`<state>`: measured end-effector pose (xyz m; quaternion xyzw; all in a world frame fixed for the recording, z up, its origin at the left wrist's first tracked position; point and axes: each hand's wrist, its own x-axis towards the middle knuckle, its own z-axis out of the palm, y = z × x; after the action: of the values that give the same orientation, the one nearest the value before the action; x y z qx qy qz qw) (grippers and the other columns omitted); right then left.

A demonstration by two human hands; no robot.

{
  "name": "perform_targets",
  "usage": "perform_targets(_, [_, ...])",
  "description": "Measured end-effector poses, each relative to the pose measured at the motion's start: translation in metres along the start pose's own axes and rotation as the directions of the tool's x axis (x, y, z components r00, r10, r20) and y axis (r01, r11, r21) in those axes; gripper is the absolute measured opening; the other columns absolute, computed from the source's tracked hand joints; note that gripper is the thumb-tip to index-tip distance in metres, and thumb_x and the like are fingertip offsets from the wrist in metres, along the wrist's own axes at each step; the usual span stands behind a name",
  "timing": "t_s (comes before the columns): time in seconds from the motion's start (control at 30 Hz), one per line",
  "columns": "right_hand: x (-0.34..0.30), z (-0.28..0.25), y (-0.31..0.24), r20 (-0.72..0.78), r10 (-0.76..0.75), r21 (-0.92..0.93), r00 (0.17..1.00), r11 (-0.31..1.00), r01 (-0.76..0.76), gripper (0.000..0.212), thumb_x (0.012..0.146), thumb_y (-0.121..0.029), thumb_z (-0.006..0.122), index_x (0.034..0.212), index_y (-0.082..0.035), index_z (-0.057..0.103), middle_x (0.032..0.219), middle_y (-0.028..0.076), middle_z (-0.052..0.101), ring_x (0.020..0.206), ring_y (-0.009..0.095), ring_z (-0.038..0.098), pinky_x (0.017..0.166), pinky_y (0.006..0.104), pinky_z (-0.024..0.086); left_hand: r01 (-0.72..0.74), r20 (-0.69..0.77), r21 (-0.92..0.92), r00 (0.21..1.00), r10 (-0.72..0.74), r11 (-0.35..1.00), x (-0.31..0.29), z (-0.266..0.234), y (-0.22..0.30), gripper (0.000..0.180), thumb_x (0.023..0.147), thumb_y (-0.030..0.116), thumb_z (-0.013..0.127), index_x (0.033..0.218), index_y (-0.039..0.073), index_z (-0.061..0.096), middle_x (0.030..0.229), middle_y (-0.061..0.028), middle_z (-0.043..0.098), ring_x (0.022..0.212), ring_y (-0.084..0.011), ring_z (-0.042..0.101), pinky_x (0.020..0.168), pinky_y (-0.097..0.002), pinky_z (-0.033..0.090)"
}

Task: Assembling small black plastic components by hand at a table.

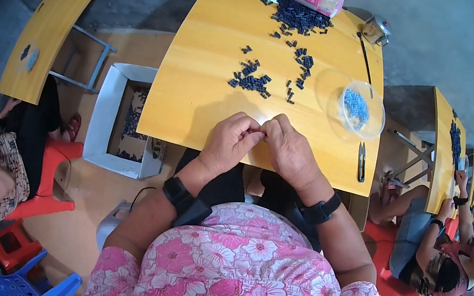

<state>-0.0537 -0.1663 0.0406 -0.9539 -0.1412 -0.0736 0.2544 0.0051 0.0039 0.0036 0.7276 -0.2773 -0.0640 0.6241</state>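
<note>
Dark pcs (306, 64), on table (210, 29) | L hand (229, 141) & R hand (292, 156): pinched tog., grip contents hidden, can't tell | nr cluster (254, 84) ahead, prob. for reach | blue bits (356, 107) in tub (374, 130), likely vs. scatter | main heap (298, 17) far end

I note free passage along the left side of the bench (198, 46); black pieces (251, 83) obstruct the middle; transparent bowl (376, 122), black stick (365, 56) and snips (361, 164) crowd the right.
</note>
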Motion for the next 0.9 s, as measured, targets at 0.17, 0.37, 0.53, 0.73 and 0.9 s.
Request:
perform_targets(0.17, [-0.004, 0.009, -0.002, -0.107, 0.038, 0.102, 0.993, 0.994, -0.027, 0.013, 0.088, -0.004, 0.057, 0.1, -0.001, 0.053, 0.089, 0.02, 0.056, 0.078, 0.038, 0.061, 0.067, 0.0447, 0.051, -0.021, 0.093, 0.113, 0.996, 0.01, 0.993, 0.001, -0.005, -0.001, 0.014, 0.09, 0.012, 0.064, 0.087, -0.001, 0.066, 0.078, -0.0113, 0.059, 0.068, -0.0207, 0.06, 0.062, -0.0327, 0.047])
perform_targets(0.37, [-0.007, 0.025, -0.001, -0.1, 0.385, 0.698, 0.917, 0.684, -0.211, 0.012, 0.091, 0.001, 0.061, 0.102, 0.001, 0.063, 0.089, 0.011, 0.067, 0.077, 0.018, 0.064, 0.071, 0.028, 0.052, 0.113, 0.148, -0.133, 0.985, -0.093, 0.985, 0.0, -0.008, -0.006, 0.02, 0.099, 0.015, 0.057, 0.092, -0.002, 0.065, 0.084, -0.004, 0.061, 0.074, -0.0092, 0.06, 0.065, -0.0235, 0.053])
perform_targets(0.53, [-0.006, 0.029, 0.003, 0.029, 0.47, 0.882, 0.882, 0.403, -0.245, 0.016, 0.092, 0.003, 0.061, 0.108, 0.004, 0.065, 0.09, 0.008, 0.07, 0.074, 0.01, 0.062, 0.07, 0.0237, 0.052, 0.112, 0.152, -0.168, 0.985, -0.086, 0.979, -0.002, -0.007, -0.01, 0.023, 0.101, 0.017, 0.054, 0.095, -0.002, 0.064, 0.084, -0.0039, 0.06, 0.074, -0.0089, 0.059, 0.065, -0.0236, 0.053])
perform_targets(0.73, [-0.003, 0.029, 0.001, 0.02, 0.477, 0.891, 0.878, 0.391, -0.232, 0.013, 0.091, 0.003, 0.064, 0.103, 0.004, 0.067, 0.09, 0.008, 0.07, 0.074, 0.011, 0.064, 0.069, 0.0239, 0.052, 0.127, 0.162, -0.193, 0.982, -0.096, 0.973, -0.002, -0.009, -0.008, 0.026, 0.103, 0.019, 0.053, 0.092, -0.002, 0.062, 0.08, -0.0026, 0.058, 0.071, -0.0083, 0.057, 0.065, -0.0236, 0.05])
perform_targets(0.9, [-0.003, 0.029, -0.001, -0.034, 0.454, 0.87, 0.89, 0.452, -0.198, 0.011, 0.09, 0.004, 0.066, 0.1, 0.004, 0.069, 0.09, 0.006, 0.067, 0.075, 0.011, 0.065, 0.069, 0.0241, 0.053, 0.131, 0.168, -0.206, 0.981, -0.097, 0.97, -0.002, -0.01, -0.009, 0.026, 0.104, 0.02, 0.052, 0.091, -0.001, 0.061, 0.077, -0.002, 0.056, 0.07, -0.0084, 0.056, 0.066, -0.0232, 0.048])
